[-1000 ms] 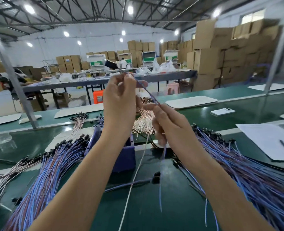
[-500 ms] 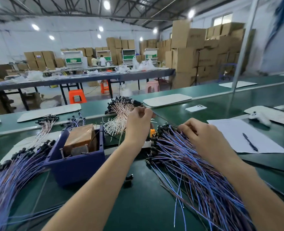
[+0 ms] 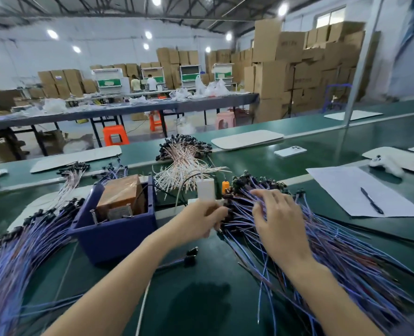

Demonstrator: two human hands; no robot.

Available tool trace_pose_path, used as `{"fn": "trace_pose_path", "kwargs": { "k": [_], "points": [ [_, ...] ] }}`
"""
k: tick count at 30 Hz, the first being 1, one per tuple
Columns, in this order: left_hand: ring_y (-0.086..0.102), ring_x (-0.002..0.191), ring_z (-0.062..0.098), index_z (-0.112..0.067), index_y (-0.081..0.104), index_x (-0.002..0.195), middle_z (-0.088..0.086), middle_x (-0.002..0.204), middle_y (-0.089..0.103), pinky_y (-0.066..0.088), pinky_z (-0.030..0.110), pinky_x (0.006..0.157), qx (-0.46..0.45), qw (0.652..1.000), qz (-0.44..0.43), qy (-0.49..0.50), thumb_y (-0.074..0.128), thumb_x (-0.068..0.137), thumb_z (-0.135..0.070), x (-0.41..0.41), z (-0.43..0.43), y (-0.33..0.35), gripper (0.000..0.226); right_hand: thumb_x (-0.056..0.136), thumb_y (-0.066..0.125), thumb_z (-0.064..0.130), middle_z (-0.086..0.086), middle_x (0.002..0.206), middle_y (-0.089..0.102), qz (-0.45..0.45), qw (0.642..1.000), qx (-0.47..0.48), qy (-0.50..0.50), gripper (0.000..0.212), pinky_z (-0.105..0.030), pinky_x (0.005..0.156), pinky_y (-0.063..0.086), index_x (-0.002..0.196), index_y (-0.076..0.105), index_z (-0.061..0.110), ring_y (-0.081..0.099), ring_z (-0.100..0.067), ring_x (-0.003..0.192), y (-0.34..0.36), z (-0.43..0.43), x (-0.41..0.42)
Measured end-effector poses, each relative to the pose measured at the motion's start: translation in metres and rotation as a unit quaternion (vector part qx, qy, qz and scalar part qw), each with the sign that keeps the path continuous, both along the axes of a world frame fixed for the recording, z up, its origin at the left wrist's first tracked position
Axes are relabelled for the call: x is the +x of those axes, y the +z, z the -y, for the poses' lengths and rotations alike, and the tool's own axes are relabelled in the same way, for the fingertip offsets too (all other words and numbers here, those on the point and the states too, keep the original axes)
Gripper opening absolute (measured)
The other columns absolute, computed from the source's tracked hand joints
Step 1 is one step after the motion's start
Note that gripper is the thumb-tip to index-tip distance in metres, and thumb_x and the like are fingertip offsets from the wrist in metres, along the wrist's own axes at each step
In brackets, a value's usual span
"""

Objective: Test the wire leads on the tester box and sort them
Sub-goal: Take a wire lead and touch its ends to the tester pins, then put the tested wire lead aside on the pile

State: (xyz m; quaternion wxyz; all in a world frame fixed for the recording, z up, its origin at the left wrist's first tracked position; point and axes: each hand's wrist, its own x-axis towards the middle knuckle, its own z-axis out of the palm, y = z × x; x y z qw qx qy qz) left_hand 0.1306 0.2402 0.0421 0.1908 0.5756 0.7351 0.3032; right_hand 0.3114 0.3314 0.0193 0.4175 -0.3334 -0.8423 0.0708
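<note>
Green matting covers the long workbench [image 3: 261, 163] in this warehouse of stacked cardboard boxes. Near its front edge sits a dark blue plastic bin [image 3: 115, 235] holding a brown taped block [image 3: 121, 194]. Just right of it stands a small white box [image 3: 204, 189] with an orange knob [image 3: 226, 186] beside it. A wide heap of blue-violet wire leads with black connector ends [image 3: 334, 253] fans out on the right, and a second such heap [image 3: 24, 253] lies left of the bin. The right hand [image 3: 278, 220] rests on the right heap, fingers spread and relaxed. The left hand [image 3: 199, 219] has its fingers curled at the heap's connector ends; blur hides whether it pinches a lead. Farther right lies a white paper sheet [image 3: 346, 187] with a black pen [image 3: 372, 201] on it.
</note>
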Motion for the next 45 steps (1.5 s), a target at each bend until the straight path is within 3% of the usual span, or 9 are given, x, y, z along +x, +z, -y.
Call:
{"fn": "trace_pose_path", "kwargs": {
  "k": [3, 7, 11, 15, 21, 30, 40, 42, 45],
  "points": [
    [0.059, 0.057, 0.005, -0.029, 0.067, 0.093, -0.009, 0.078, 0.069, 0.049, 0.024, 0.059, 0.031, 0.999, 0.002, 0.032, 0.05, 0.103, -0.042, -0.024, 0.059, -0.017, 0.024, 0.093, 0.061, 0.017, 0.004, 0.104, 0.068, -0.024, 0.998, 0.02, 0.057, 0.023, -0.039, 0.085, 0.047, 0.115, 0.066, 0.021, 0.06, -0.022, 0.097, -0.013, 0.036, -0.037],
    [0.057, 0.053, 0.006, -0.035, 0.064, 0.088, -0.005, 0.078, 0.069, 0.047, 0.022, 0.054, 0.111, 0.972, 0.022, 0.206, 0.052, 0.104, -0.031, -0.06, 0.138, -0.044, 0.021, 0.095, 0.061, 0.016, 0.006, 0.104, 0.068, 0.001, 0.988, -0.008, 0.157, 0.021, -0.037, 0.085, 0.049, 0.114, 0.067, 0.023, 0.061, -0.02, 0.096, -0.035, 0.082, -0.085],
    [0.063, 0.08, 0.016, -0.033, 0.06, 0.087, -0.009, 0.084, 0.068, 0.051, 0.041, 0.075, 0.089, 0.927, -0.127, 0.341, 0.054, 0.102, -0.029, -0.077, 0.193, -0.078, 0.017, 0.097, 0.059, 0.017, 0.008, 0.104, 0.07, 0.012, 0.974, -0.037, 0.224, 0.023, -0.033, 0.087, 0.048, 0.116, 0.066, 0.026, 0.062, -0.017, 0.098, -0.047, 0.121, -0.129],
    [0.055, 0.112, 0.023, -0.026, 0.069, 0.114, -0.006, 0.113, 0.064, 0.04, 0.035, 0.092, 0.017, 0.919, -0.209, 0.335, 0.057, 0.1, -0.036, -0.083, 0.22, -0.102, 0.021, 0.098, 0.057, 0.018, 0.01, 0.103, 0.067, 0.03, 0.968, -0.054, 0.243, 0.023, -0.03, 0.088, 0.047, 0.116, 0.067, 0.027, 0.062, -0.013, 0.097, -0.059, 0.147, -0.16],
    [0.046, 0.114, 0.01, -0.039, 0.065, 0.116, -0.019, 0.116, 0.053, 0.031, 0.025, 0.095, -0.016, 0.941, -0.199, 0.274, 0.053, 0.099, -0.049, -0.094, 0.23, -0.099, 0.022, 0.102, 0.047, 0.03, 0.016, 0.117, 0.059, 0.103, 0.947, -0.127, 0.276, 0.024, -0.026, 0.097, 0.037, 0.119, 0.063, 0.036, 0.054, -0.01, 0.109, -0.085, 0.135, -0.172],
    [0.051, 0.107, 0.007, -0.032, 0.057, 0.104, -0.023, 0.102, 0.055, 0.033, 0.021, 0.088, 0.027, 0.937, -0.191, 0.292, 0.047, 0.104, -0.036, -0.091, 0.225, -0.098, 0.011, 0.1, 0.041, 0.058, 0.021, 0.119, 0.052, 0.22, 0.918, -0.08, 0.319, 0.037, -0.025, 0.095, 0.029, 0.123, 0.065, 0.041, 0.044, -0.009, 0.111, -0.09, 0.126, -0.173],
    [0.05, 0.099, 0.01, -0.029, 0.062, 0.101, -0.021, 0.098, 0.059, 0.037, 0.028, 0.09, 0.045, 0.947, -0.183, 0.261, 0.058, 0.098, -0.042, -0.083, 0.229, -0.1, 0.013, 0.105, 0.039, 0.047, 0.02, 0.123, 0.058, 0.213, 0.92, -0.066, 0.322, 0.031, -0.026, 0.098, 0.032, 0.124, 0.062, 0.04, 0.048, -0.008, 0.115, -0.081, 0.129, -0.164],
    [0.046, 0.099, 0.006, -0.032, 0.063, 0.105, -0.023, 0.097, 0.053, 0.035, 0.026, 0.093, 0.032, 0.952, -0.189, 0.239, 0.058, 0.096, -0.051, -0.082, 0.23, -0.101, 0.021, 0.105, 0.043, 0.044, 0.019, 0.118, 0.063, 0.183, 0.925, -0.062, 0.328, 0.027, -0.025, 0.097, 0.034, 0.12, 0.065, 0.037, 0.053, -0.007, 0.111, -0.079, 0.131, -0.161],
    [0.048, 0.096, 0.009, -0.029, 0.066, 0.101, -0.021, 0.093, 0.051, 0.037, 0.03, 0.091, 0.052, 0.952, -0.196, 0.23, 0.056, 0.099, -0.045, -0.08, 0.23, -0.101, 0.018, 0.101, 0.055, 0.037, 0.015, 0.099, 0.069, 0.102, 0.939, -0.045, 0.326, 0.02, -0.028, 0.087, 0.044, 0.11, 0.072, 0.031, 0.061, -0.012, 0.093, -0.076, 0.134, -0.157]
  ]
}}
